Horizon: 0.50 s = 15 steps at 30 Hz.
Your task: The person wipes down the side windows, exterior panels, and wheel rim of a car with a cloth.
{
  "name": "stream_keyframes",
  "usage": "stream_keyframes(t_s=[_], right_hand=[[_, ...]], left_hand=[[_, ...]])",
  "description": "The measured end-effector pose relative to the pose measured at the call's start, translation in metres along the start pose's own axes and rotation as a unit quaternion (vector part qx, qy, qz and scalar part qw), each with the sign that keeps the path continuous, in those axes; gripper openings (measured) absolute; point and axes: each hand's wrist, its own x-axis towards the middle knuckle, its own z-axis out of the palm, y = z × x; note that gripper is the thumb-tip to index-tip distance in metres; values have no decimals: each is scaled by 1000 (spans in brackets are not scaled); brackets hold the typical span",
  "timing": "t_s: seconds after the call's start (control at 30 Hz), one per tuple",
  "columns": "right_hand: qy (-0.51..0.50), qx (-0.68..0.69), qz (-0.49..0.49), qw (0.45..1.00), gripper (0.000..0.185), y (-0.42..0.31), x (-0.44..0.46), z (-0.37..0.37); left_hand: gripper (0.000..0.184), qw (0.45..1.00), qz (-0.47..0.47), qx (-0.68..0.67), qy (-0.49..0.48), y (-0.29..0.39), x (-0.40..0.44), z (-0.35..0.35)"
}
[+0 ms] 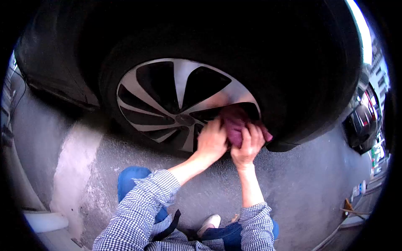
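Over grey pavement (301,180), the alloy wheel (184,120) is seemingly being wiped, portion done or left unclear, a maroon cloth (235,125) right of frame centre being finger-pinched by the right hand (247,149), the left hand's (210,141) fingers being indiscernibly blurred.

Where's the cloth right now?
Right of centre in the head view, the cloth is in the right hand, at the lower right of the wheel.

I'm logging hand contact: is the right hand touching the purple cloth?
Touching: the head view shows the right hand with its fingers bent onto the purple cloth.
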Motion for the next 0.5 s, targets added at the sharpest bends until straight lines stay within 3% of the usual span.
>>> stream_keyframes(t_s=[0.03, 0.13, 0.27, 0.3, 0.37, 0.43, 0.5], right_hand=[[-17, -48, 7, 999, 43, 5, -2, -1], [-22, -24, 18, 999, 43, 1, -6, 12], [-77, 39, 27, 996, 47, -16, -22, 41], [-90, 62, 17, 994, 48, -26, -21, 50], [-117, 90, 11, 989, 48, -45, -22, 66], [-127, 110, 21, 986, 48, -61, -26, 76], [-105, 129, 16, 986, 44, -69, -30, 79]], left_hand=[[45, 1000, 5, 21, -11, 2, 3, 10], [41, 998, 4, 8, 55, -5, -3, 30], [37, 997, -52, 46, 33, -42, -24, 36], [39, 996, -87, 1, -23, -61, -27, 34], [43, 992, -120, 41, 17, -74, -35, 15], [51, 987, -140, 72, -22, -77, -41, -6], [51, 988, -142, 61, 3, -76, -43, -16]])
